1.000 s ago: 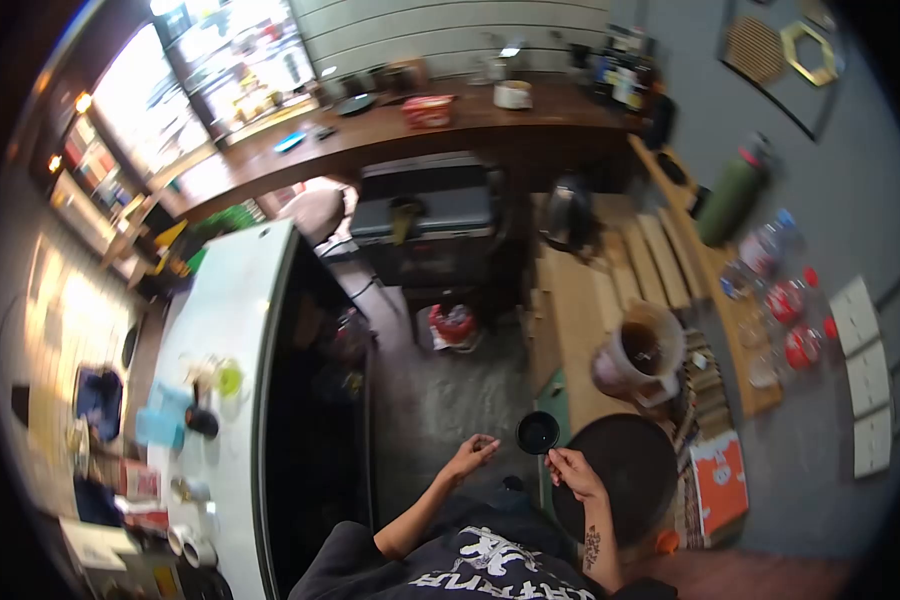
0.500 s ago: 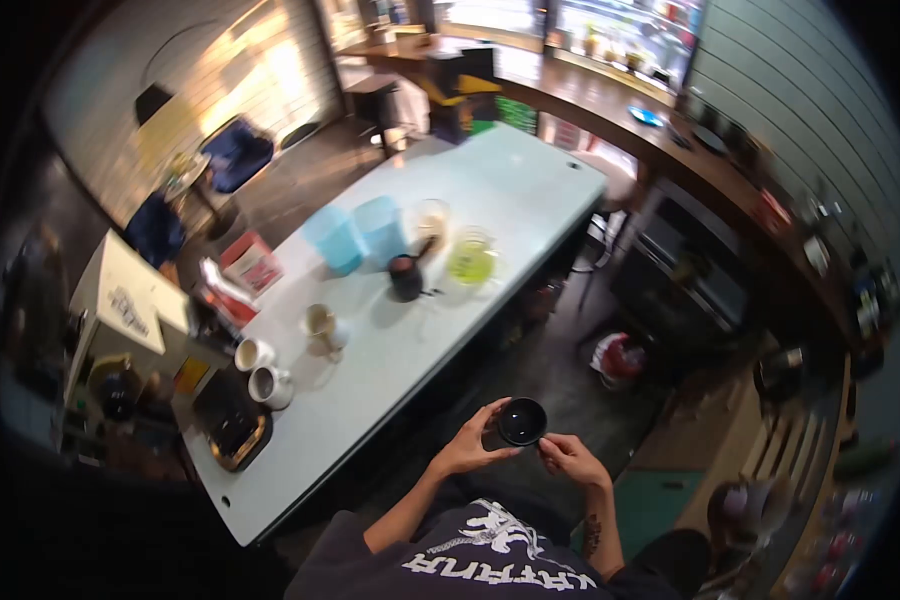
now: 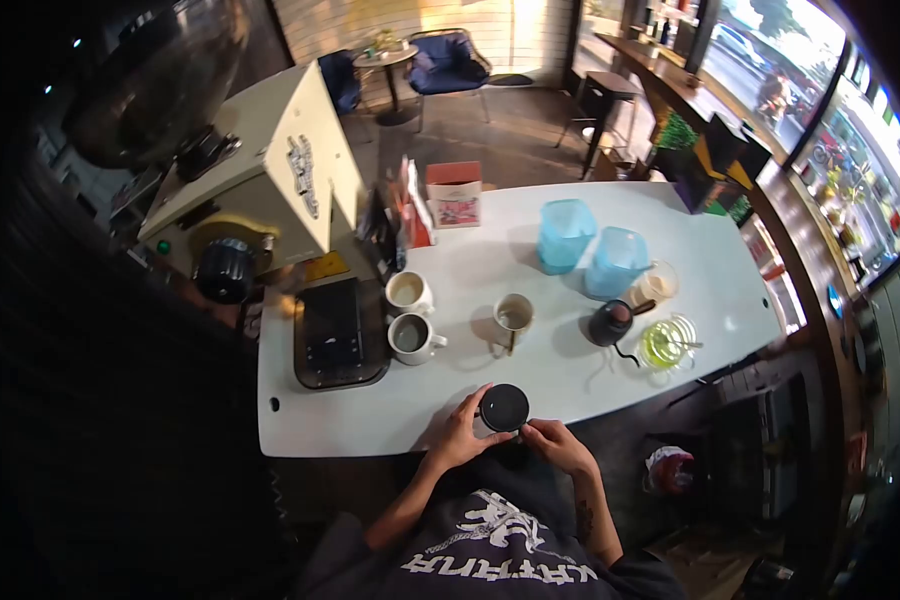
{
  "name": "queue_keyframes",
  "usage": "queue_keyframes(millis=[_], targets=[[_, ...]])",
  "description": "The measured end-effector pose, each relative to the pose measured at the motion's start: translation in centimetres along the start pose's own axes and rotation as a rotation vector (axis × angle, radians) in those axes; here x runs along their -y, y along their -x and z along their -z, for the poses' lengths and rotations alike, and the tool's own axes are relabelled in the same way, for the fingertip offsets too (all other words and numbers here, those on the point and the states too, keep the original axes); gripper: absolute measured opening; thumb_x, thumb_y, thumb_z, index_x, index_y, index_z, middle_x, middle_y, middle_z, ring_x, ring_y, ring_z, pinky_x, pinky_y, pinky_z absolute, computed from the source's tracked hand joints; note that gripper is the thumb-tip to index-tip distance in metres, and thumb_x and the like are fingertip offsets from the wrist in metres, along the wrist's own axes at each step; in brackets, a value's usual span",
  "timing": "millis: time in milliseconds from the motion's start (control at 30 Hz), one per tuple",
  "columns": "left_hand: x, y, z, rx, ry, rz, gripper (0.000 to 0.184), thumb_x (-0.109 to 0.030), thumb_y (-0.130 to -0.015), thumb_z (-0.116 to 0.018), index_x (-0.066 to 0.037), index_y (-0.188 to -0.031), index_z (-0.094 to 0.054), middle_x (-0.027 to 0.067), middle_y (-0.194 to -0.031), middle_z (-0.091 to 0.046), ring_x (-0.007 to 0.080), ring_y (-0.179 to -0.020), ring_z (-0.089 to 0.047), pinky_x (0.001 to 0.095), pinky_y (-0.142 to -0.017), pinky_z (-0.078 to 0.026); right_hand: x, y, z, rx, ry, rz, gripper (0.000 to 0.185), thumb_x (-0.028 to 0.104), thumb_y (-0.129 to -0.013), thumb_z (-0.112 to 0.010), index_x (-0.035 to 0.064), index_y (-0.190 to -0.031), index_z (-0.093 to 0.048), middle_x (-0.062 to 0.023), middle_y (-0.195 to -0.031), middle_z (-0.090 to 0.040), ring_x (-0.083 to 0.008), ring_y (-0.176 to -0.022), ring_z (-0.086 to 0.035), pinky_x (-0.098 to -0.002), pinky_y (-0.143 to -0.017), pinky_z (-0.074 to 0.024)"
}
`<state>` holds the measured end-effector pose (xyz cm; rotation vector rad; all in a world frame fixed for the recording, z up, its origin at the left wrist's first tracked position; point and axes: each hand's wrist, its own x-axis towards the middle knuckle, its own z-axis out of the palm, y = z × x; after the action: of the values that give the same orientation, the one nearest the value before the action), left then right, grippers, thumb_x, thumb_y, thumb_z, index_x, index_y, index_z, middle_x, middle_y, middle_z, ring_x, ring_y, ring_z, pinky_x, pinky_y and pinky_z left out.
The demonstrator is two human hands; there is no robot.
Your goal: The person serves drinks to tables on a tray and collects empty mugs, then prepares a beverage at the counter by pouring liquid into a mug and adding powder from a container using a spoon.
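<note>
My left hand (image 3: 458, 432) is wrapped around the side of a dark cup (image 3: 505, 408), whose round black opening faces up. Fingers of my right hand (image 3: 562, 447) pinch the cup's right side, at what looks like its handle. The cup is held by the near edge of the white table (image 3: 450, 390). Beyond it stands a pale mug (image 3: 513, 314). To the left are two white mugs, one with a greyish inside (image 3: 410, 338) and one with a cream inside (image 3: 408, 291).
A black flat scale-like device (image 3: 338, 335) lies left, beside a cream machine (image 3: 290, 170). Two blue pitchers (image 3: 567, 235), a black gooseneck kettle (image 3: 610, 322), a glass cup (image 3: 658, 288) and a yellow-green glass vessel (image 3: 667, 343) stand right. A red-and-white box (image 3: 454, 195) is at the back.
My view has swung left, and I now face the table squarely. The cup has come from over the floor to the table's near edge, still in both hands.
</note>
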<state>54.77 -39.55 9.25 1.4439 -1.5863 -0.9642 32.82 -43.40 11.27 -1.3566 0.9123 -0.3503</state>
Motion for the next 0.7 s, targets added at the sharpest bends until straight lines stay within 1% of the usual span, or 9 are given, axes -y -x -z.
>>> queue_keyframes(millis=[100,200,233,300,333,400,500,633,700], targets=[[1.2,0.3,1.0,-0.106,0.02,0.04,0.093,-0.034,-0.071,-0.084,-0.002,-0.142,-0.034,0.0232,-0.134,-0.05,0.0353,-0.12,-0.053,0.0415,-0.097,-0.047,-0.2,-2.8,-0.8,0.053,-0.014,-0.023,0.035,0.032,-0.101,-0.049,0.0022,-0.088,-0.061,0.0053,-0.063,-0.044,-0.0057,-0.056,-0.038,-0.0231,-0.051,-0.0325],[2.2,0.2,1.9,-0.171,-0.036,0.038,0.092,-0.031,-0.07,-0.085,0.0,-0.141,-0.035,0.0235,-0.132,-0.051,0.0365,-0.121,-0.053,0.0417,-0.097,-0.046,1.1,-5.0,-0.9,0.105,0.043,-0.04,0.034,0.031,-0.101,-0.049,0.0014,-0.092,-0.062,0.0027,-0.065,-0.049,-0.0062,-0.057,-0.044,-0.0233,-0.051,-0.0356],[2.3,0.1,2.0,-0.188,-0.036,0.047,0.092,-0.031,-0.07,-0.085,0.0,-0.141,-0.035,0.0235,-0.132,-0.051,0.0365,-0.121,-0.053,0.0417,-0.097,-0.046,1.2,-5.4,-0.9,0.122,0.051,-0.042,0.034,0.031,-0.101,-0.049,0.0014,-0.092,-0.062,0.0027,-0.065,-0.049,-0.0062,-0.057,-0.044,-0.0233,-0.051,-0.0356],[2.5,-0.4,2.3,-0.222,-0.027,0.023,0.093,-0.031,-0.07,-0.086,0.001,-0.14,-0.035,0.0234,-0.131,-0.053,0.0366,-0.12,-0.053,0.0417,-0.098,-0.045,1.0,-6.7,-0.5,0.151,0.069,-0.061,0.036,0.032,-0.101,-0.048,0.0002,-0.093,-0.063,-0.0023,-0.068,-0.053,-0.0101,-0.059,-0.048,-0.0274,-0.054,-0.0399],[2.6,-0.8,2.3,-0.235,-0.029,0.03,0.093,-0.031,-0.07,-0.086,0.001,-0.14,-0.035,0.0234,-0.131,-0.053,0.0366,-0.12,-0.053,0.0417,-0.098,-0.045,0.9,-7.3,-0.3,0.166,0.074,-0.06,0.036,0.032,-0.101,-0.048,0.0002,-0.093,-0.063,-0.0023,-0.068,-0.053,-0.0101,-0.059,-0.048,-0.0274,-0.054,-0.0399],[2.6,-1.2,2.0,-0.23,0.048,0.066,0.094,-0.031,-0.069,-0.086,0.001,-0.141,-0.034,0.0231,-0.129,-0.054,0.0358,-0.12,-0.054,0.0411,-0.098,-0.045,0.4,-8.0,0.1,0.169,0.044,-0.031,0.035,0.03,-0.101,-0.048,0.0006,-0.091,-0.063,-0.0005,-0.068,-0.055,-0.0081,-0.059,-0.049,-0.0239,-0.053,-0.0402],[2.6,-1.8,1.7,-0.258,-0.032,0.054,0.095,-0.031,-0.068,-0.087,0.001,-0.14,-0.034,0.0227,-0.129,-0.054,0.0348,-0.12,-0.054,0.0408,-0.098,-0.045,0.4,-8.8,0.8,0.206,0.042,-0.029,0.036,0.031,-0.102,-0.048,0.0002,-0.09,-0.062,-0.0013,-0.069,-0.057,-0.0086,-0.06,-0.051,-0.0241,-0.054,-0.042],[2.6,-2.6,1.3,-0.274,-0.054,0.07,0.096,-0.031,-0.067,-0.087,0.0,-0.14,-0.034,0.0221,-0.129,-0.054,0.0343,-0.12,-0.055,0.0408,-0.098,-0.045,-0.5,-9.6,1.4,0.241,0.032,-0.029,0.037,0.031,-0.102,-0.047,-0.0002,-0.089,-0.062,-0.0018,-0.07,-0.058,-0.0088,-0.06,-0.052,-0.0243,-0.055,-0.0434],[2.1,-3.0,1.5,-0.278,-0.078,0.073,0.093,-0.028,-0.067,-0.088,-0.001,-0.14,-0.036,0.0184,-0.129,-0.054,0.029,-0.118,-0.056,0.0387,-0.098,-0.046,-0.5,-9.9,1.6,0.254,0.014,-0.031,0.037,0.031,-0.102,-0.047,-0.0003,-0.088,-0.062,-0.0019,-0.07,-0.058,-0.0087,-0.061,-0.052,-0.0243,-0.055,-0.0434]])
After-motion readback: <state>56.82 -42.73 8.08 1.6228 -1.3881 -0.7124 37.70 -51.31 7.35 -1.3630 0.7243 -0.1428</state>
